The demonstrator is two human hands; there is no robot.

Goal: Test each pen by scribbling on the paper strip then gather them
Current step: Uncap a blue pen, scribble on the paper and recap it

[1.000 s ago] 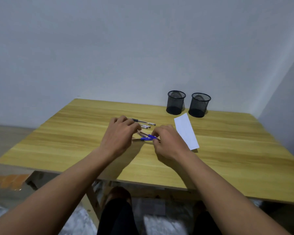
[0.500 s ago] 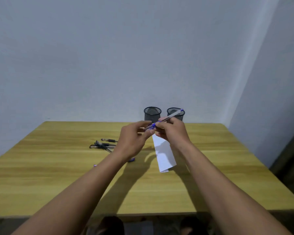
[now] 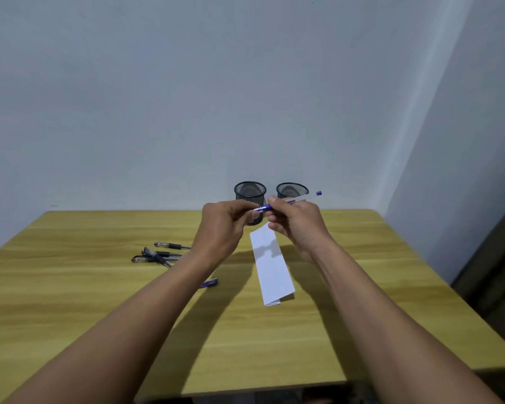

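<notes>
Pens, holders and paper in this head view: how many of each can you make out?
Blue pens: 2, one held, one behind the left forearm
Black pens: about 4
Mesh cups: 2
Paper strip: 1
Total: about 9

Two bare forearms reach in from the bottom corners, no sleeves anywhere along them, uncovered right to the frame's edge. The left hand (image 3: 222, 228) shows no ring, no watch, no band at the wrist. Same on the right hand (image 3: 299, 225): bare fingers, plain wrist, nothing strapped on. Nails look short and unpainted. No gloves, no markings that can be made out on either arm.
</notes>
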